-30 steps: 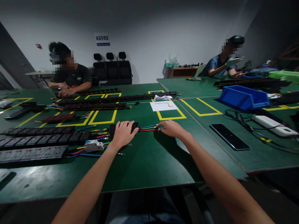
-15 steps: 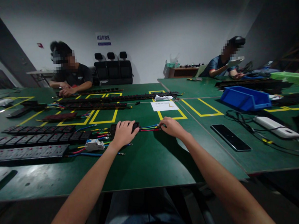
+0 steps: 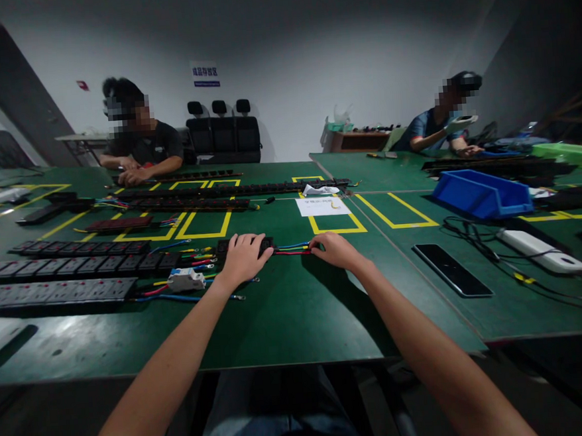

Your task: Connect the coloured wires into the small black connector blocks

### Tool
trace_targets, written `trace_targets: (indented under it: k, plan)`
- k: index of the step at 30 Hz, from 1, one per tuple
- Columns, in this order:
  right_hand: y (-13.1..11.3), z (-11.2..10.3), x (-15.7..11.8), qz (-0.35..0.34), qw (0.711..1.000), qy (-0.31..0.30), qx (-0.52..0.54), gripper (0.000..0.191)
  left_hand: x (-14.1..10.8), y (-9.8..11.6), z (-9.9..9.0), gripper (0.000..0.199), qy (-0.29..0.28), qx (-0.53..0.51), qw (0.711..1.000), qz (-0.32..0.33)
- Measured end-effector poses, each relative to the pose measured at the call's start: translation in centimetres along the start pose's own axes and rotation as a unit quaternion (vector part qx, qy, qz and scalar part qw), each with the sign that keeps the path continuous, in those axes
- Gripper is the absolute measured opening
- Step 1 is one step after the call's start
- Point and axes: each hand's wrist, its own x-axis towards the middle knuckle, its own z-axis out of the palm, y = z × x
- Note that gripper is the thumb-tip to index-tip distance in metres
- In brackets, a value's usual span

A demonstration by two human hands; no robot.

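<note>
My left hand rests over a short black socket strip, with fingers on its far side and thumb at the near right edge. Blue, green, yellow and red wires run out of the strip's right end. My right hand pinches these wires near their tips, and its fingers cover the ends. Left of my hands lie several longer black socket strips, with loose wires ending in ring terminals. A white circuit breaker sits on the wires just left of my left wrist.
On the green table, a paper sheet lies beyond my right hand. Rightward are a phone, a blue bin and a white power strip with black cables. Two co-workers sit across, one left, one right.
The whole view has shifted slightly. Both my hands keep their hold, with only small finger movement at the wire tips. The right co-worker's raised hand has moved a little.
</note>
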Motion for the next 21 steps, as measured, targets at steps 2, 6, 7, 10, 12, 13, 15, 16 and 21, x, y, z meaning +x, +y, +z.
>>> trace_targets:
  k: [2,6,7,10,12,13,15,16,21]
  plan:
    - [0.1,0.2,0.1,-0.010,1.000,0.005,-0.001,0.019,0.0,0.0,0.0,0.060,0.001,0.003,1.000,0.000]
    - [0.2,0.3,0.1,-0.015,1.000,0.007,-0.003,0.019,0.0,0.1,0.0,0.060,0.002,0.003,1.000,0.003]
    - [0.2,0.3,0.1,-0.013,1.000,0.005,-0.003,0.019,-0.1,0.1,-0.1,0.060,0.002,0.001,1.000,0.002]
    - [0.2,0.2,0.1,-0.008,1.000,-0.006,-0.004,0.019,-0.1,0.1,0.0,0.058,0.002,-0.002,1.000,0.000]
    - [0.3,0.3,0.1,-0.010,1.000,-0.010,0.001,0.018,-0.1,0.0,0.0,0.058,0.001,0.000,1.000,0.000]
    - [0.4,0.4,0.1,-0.013,1.000,-0.007,0.006,0.019,-0.1,0.0,0.1,0.059,0.001,0.000,1.000,0.000]
    - [0.7,0.7,0.1,-0.018,1.000,0.011,0.012,0.023,0.0,0.0,0.1,0.059,0.000,-0.001,1.000,-0.001]
    - [0.9,0.9,0.1,-0.016,1.000,0.022,0.009,0.027,0.0,0.0,0.1,0.059,-0.001,-0.002,1.000,-0.001]
    - [1.5,1.7,0.2,0.013,0.999,0.004,-0.036,0.032,-0.1,0.1,-0.1,0.060,0.000,-0.001,1.000,0.001]
